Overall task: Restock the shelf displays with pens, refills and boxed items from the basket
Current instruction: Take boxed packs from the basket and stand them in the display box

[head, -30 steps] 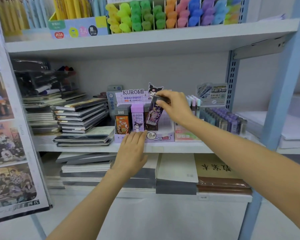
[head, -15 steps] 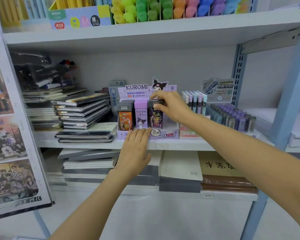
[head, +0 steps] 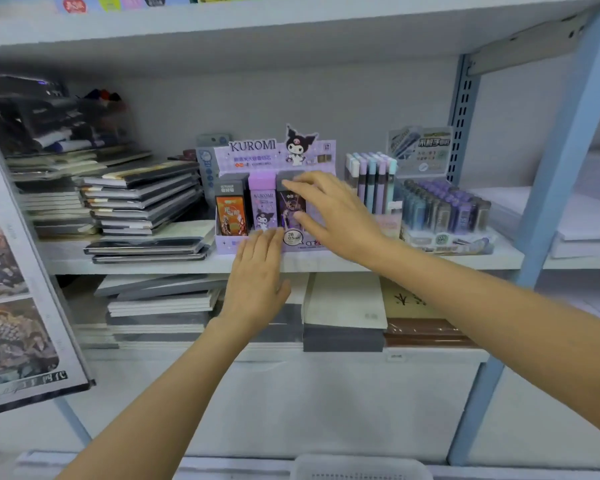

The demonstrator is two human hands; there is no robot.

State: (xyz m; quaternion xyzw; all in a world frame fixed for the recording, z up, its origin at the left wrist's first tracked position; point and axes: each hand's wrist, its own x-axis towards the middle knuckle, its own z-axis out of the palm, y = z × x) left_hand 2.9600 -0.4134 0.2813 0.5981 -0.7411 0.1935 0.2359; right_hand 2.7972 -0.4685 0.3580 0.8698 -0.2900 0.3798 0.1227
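Note:
A lilac Kuromi display box (head: 230, 244) stands on the middle shelf (head: 326, 263). Three small boxes stand upright in it: an orange-and-black one (head: 232, 211), a lilac one (head: 263, 206) and a dark purple one (head: 289, 206). My right hand (head: 336, 216) hovers at the dark purple box with its fingers spread; the fingertips rest on the box's grey top and the thumb is in front of it, not clamped. My left hand (head: 258, 271) lies flat, fingers together, against the display's front wall. The rim of a white basket (head: 361, 468) shows at the bottom edge.
Stacked notebooks (head: 139, 197) fill the shelf's left side. Pastel pens (head: 371, 181) and a tray of purple and blue refill tubes (head: 444, 211) stand to the right. More notebooks (head: 345, 306) lie on the lower shelf. A photo board (head: 14, 306) leans at the left, and a blue upright (head: 568, 168) stands at the right.
My right hand lowered the dark purple box upright into the display beside the lilac one and loosened its fingers. My left hand stayed on the display's front. The view tilted down.

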